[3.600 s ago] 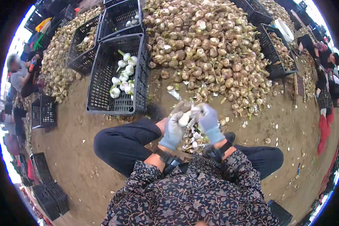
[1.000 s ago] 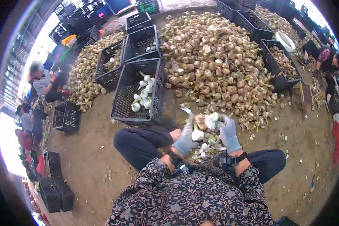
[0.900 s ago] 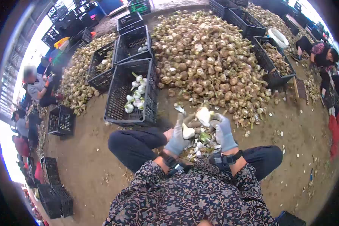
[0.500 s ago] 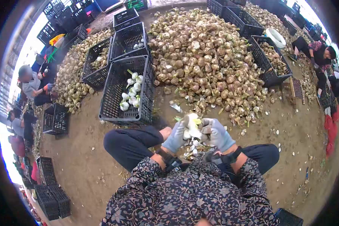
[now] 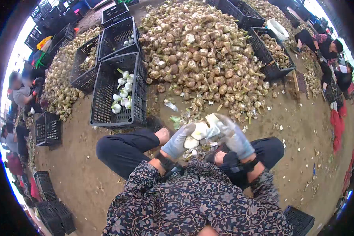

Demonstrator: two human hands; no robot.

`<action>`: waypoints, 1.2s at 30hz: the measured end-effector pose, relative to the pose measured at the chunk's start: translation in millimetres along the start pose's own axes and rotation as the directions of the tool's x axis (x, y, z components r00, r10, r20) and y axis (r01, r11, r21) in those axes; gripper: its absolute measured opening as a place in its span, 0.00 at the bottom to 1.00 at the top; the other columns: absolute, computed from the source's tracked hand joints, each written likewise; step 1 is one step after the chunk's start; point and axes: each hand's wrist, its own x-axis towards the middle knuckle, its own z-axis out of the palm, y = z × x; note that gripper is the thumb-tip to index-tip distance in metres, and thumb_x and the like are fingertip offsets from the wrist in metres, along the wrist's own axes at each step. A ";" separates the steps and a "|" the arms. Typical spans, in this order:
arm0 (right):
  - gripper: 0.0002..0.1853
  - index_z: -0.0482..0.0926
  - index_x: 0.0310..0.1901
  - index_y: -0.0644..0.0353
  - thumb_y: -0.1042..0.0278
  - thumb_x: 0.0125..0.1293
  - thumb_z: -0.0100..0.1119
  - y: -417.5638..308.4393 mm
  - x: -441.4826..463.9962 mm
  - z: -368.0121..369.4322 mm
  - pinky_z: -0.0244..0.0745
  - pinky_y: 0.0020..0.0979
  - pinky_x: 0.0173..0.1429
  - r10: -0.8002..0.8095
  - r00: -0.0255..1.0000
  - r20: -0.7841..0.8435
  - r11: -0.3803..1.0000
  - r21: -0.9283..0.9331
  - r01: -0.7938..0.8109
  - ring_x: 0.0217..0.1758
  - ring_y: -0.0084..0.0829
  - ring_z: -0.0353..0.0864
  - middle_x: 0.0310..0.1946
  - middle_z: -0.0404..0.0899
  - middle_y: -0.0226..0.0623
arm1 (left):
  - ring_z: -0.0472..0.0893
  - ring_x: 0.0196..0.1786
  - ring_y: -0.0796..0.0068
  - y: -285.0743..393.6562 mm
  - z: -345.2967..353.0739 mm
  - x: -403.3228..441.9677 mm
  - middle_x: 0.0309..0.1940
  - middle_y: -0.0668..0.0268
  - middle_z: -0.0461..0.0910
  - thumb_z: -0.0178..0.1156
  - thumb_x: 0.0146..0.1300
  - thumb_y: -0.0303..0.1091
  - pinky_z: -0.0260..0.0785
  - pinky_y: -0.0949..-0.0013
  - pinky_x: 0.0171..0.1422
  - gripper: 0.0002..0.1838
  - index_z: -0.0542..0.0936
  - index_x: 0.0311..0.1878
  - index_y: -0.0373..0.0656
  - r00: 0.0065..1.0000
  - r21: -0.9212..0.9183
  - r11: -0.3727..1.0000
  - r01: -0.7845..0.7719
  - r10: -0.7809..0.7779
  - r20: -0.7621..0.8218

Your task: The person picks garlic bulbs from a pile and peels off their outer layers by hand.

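Observation:
My left hand [image 5: 179, 142], in a grey-white glove, is closed around a whitish garlic bulb [image 5: 200, 130] above the floor between my bent legs. Close on its right is my gloved right hand [image 5: 231, 134], slightly blurred, its fingers pinched on pale garlic skin [image 5: 212, 119] at the bulb's upper side. Just under the bulb shows another rounded white piece [image 5: 191, 142]; whether it is a bulb or skin I cannot tell. Loose peelings [image 5: 196, 152] lie beneath my hands. Ahead rises a big heap of unpeeled garlic [image 5: 204, 55].
A black crate [image 5: 100, 90] at front left holds several clean white bulbs [image 5: 123, 94]. More black crates stand behind it, and another crate [image 5: 269, 65] stands right of the heap, near a white tub [image 5: 277, 29]. People sit working at far left and right.
My right hand has shifted up and outward from the bulb, with pale skin in its fingers. The bulb looks whiter. The whole view has shifted slightly as my head moved.

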 end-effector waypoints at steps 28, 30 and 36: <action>0.09 0.76 0.40 0.63 0.66 0.66 0.56 124.0 83.5 -68.5 0.73 0.28 0.32 -0.261 0.827 -0.499 0.964 -0.184 0.193 0.26 0.24 0.77 0.26 0.79 0.33 | 0.74 0.49 0.81 -30.3 -18.8 8.3 0.50 0.63 0.78 0.51 0.70 0.39 0.66 0.76 0.56 0.26 0.65 0.66 0.32 0.980 0.544 0.838 -0.038 0.136 -0.142; 0.14 0.76 0.47 0.63 0.64 0.63 0.59 120.7 79.1 -65.8 0.77 0.32 0.41 -0.302 0.865 -0.401 0.747 -0.663 -0.047 0.40 0.28 0.81 0.42 0.81 0.39 | 0.79 0.38 0.79 -18.3 -20.7 7.9 0.41 0.65 0.79 0.48 0.70 0.42 0.73 0.75 0.41 0.22 0.71 0.60 0.36 0.977 0.451 0.890 0.066 0.035 -0.211; 0.29 0.72 0.62 0.50 0.75 0.55 0.55 98.1 53.0 -25.1 0.73 0.41 0.59 -0.651 0.758 -0.021 0.490 -0.774 0.400 0.61 0.47 0.72 0.66 0.64 0.46 | 0.79 0.38 0.80 -17.1 -42.0 -4.8 0.42 0.67 0.79 0.48 0.70 0.39 0.73 0.78 0.37 0.19 0.73 0.57 0.37 0.965 0.776 0.619 -0.121 0.257 -0.055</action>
